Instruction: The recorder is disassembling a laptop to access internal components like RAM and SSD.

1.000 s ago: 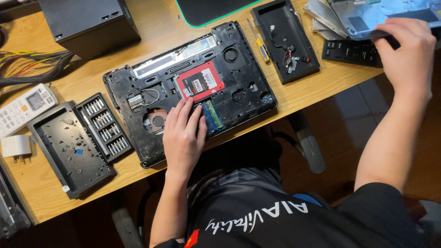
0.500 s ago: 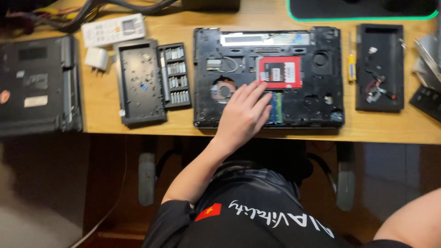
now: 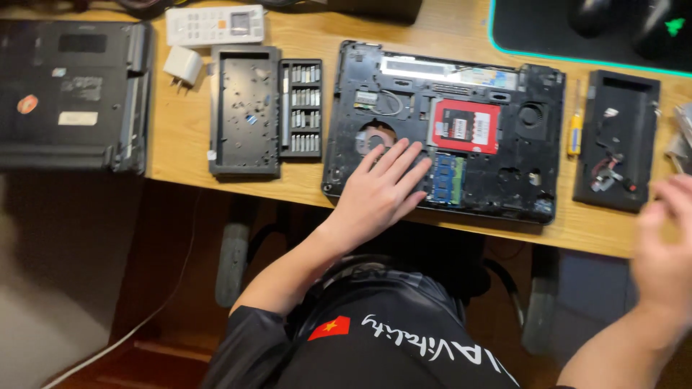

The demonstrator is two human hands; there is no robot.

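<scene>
- Along the worktop (image 3: 180,176), a wooden top, its front edge runs across the middle of the view; the person sits below it.
- At the front edge, near the middle, lies an opened laptop base (image 3: 443,130), its underside up, with a fan, a red-labelled drive (image 3: 465,127) and a green memory module (image 3: 448,180) exposed.
- At the left end rests a closed dark laptop (image 3: 68,94), overhanging the front edge.
- Left of the opened base lies a black cover panel (image 3: 244,112), touching a tray of screwdriver bits (image 3: 301,108).
- Toward the right end lies another black panel (image 3: 616,140) holding loose small parts, with a yellow-handled screwdriver (image 3: 574,133) between it and the base.
- At the back edge sit a white remote (image 3: 215,25) and a white plug adapter (image 3: 182,67).
- The left hand (image 3: 378,191) lies flat on the base's front left part, fingers spread, gripping nothing.
- The right hand (image 3: 663,248) is blurred, off the front edge at the right, well apart from the left; whether it holds anything I cannot tell.
</scene>
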